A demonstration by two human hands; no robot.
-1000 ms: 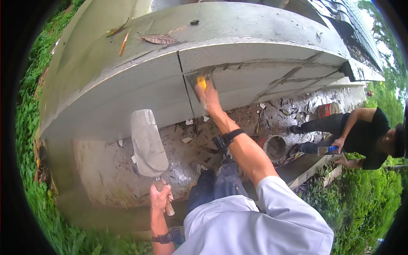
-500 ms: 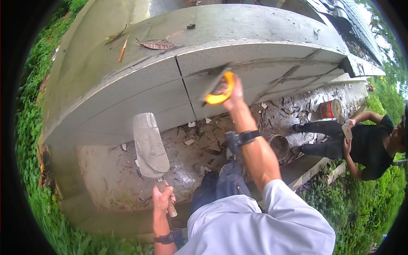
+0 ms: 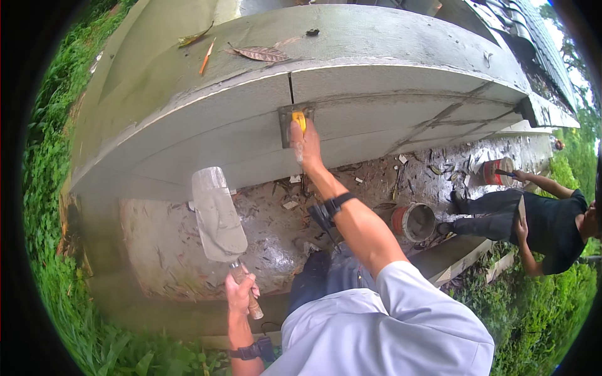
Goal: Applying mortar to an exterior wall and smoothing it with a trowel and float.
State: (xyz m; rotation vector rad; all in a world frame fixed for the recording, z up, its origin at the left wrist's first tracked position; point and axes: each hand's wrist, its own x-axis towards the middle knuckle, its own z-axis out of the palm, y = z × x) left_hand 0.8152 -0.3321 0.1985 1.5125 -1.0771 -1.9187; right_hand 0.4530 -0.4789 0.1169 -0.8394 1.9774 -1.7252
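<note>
My left hand (image 3: 241,293) is closed round the wooden handle of a trowel (image 3: 237,276), whose long blade bears a thick layer of wet grey mortar (image 3: 218,222). With my right hand (image 3: 305,145) I grip the yellow handle of a float (image 3: 287,128), its dark rectangular plate lying against the tiled wall face (image 3: 238,119). The plate covers part of the dark vertical joint (image 3: 290,88) between two large grey tiles. My right fingers are partly blurred.
A dry leaf (image 3: 260,54) and an orange pencil-like stick (image 3: 207,57) lie on the wall's top ledge. Right of my legs stands a bucket of grey mix (image 3: 419,222). A co-worker (image 3: 539,213) holds tools near another bucket (image 3: 495,172). Tile scraps (image 3: 290,205) litter the ground.
My right hand has brought the float left and flat onto the wall across the joint; before, it was tilted. My left hand stays about the same. The co-worker's one hand has moved to the far bucket.
</note>
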